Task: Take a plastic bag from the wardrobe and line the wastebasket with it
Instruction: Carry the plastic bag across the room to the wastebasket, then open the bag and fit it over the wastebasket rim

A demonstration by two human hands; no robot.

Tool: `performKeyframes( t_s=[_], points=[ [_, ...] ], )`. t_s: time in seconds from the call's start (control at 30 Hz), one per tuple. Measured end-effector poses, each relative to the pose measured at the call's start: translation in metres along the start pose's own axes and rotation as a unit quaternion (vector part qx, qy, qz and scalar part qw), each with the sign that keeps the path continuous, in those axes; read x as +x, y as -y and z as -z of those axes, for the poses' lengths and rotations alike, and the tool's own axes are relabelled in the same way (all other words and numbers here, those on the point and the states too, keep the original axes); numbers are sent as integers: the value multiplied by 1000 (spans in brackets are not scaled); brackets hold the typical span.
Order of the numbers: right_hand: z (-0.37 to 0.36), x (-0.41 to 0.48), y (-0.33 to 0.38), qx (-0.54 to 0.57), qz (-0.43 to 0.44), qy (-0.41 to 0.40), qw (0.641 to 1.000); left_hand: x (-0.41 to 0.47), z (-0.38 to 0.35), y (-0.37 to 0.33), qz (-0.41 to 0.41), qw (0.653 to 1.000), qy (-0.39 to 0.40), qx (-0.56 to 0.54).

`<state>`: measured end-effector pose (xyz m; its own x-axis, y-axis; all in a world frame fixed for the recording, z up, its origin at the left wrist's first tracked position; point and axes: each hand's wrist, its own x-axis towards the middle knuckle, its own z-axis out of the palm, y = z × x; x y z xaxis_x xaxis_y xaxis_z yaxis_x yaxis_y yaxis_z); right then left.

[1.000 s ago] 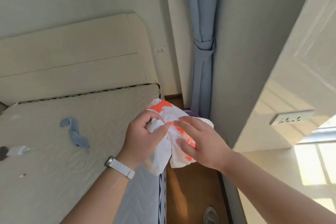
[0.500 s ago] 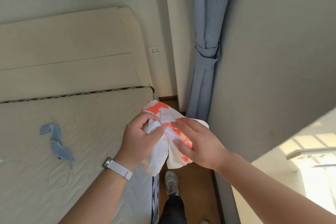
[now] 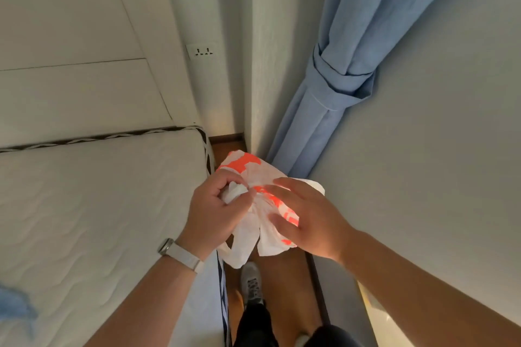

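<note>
Now, against the head-view frames 1.0 s and 0.5 s back, we log the grip as unchanged; the plastic bag (image 3: 255,170), white with orange print, stays bunched between both hands at mid-frame.

Left hand (image 3: 214,214): fingers curled tight round a wad of white film, thumb closed over it; a loose loop of the bag hangs below this fist.

Right hand (image 3: 308,224): fingers only slightly bent and laid across the top of the bag, thumb beneath; we read this as a pinch on the film, not a full fist.

Bag position: in the air above the strip of wooden floor (image 3: 284,276) between the mattress (image 3: 84,205) and the right-hand wall; its far corner lies in front of the foot of the blue curtain (image 3: 338,79).

What differs:
- The view has swung; the headboard (image 3: 70,36) and wall socket (image 3: 203,51) sit higher in frame.
- The curtain now slants across the upper right.
- The sunlit panel seen at right 1.0 s ago is down to a bright sliver at the lower right.
- The blue cloth (image 3: 11,307) on the mattress, mid-left before, shows only at the lower left corner.
- 1 grey shoe (image 3: 251,280) stands on the floor below the bag, as at 0.5 s ago.
- We note the white wristwatch (image 3: 180,253) on the left wrist, as before.
</note>
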<state>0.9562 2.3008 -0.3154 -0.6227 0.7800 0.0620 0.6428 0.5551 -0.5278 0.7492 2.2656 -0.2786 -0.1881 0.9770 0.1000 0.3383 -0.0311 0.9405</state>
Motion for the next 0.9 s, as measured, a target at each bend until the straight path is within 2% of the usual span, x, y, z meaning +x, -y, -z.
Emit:
performKeyframes(
  t_s=[0.27, 0.47, 0.6, 0.67, 0.8, 0.9],
  points=[
    [-77, 45, -65, 26, -67, 7, 997, 54, -34, 99, 60, 997, 38, 10],
    [-166, 61, -132, 85, -129, 23, 988, 62, -71, 194, 99, 994, 14, 39],
    [-229, 68, -176, 94, -112, 19, 989, 66, -99, 264, 95, 993, 16, 69],
    [-257, 68, -197, 95, -130, 31, 986, 69, -114, 298, 108, 992, 18, 67],
    [-305, 75, -242, 82, -118, 17, 989, 88, -147, 361, 76, 990, 56, 107],
    [-332, 80, -275, 47, -112, -11, 993, 104, -168, 393, 8, 988, 93, 125]
  ],
)
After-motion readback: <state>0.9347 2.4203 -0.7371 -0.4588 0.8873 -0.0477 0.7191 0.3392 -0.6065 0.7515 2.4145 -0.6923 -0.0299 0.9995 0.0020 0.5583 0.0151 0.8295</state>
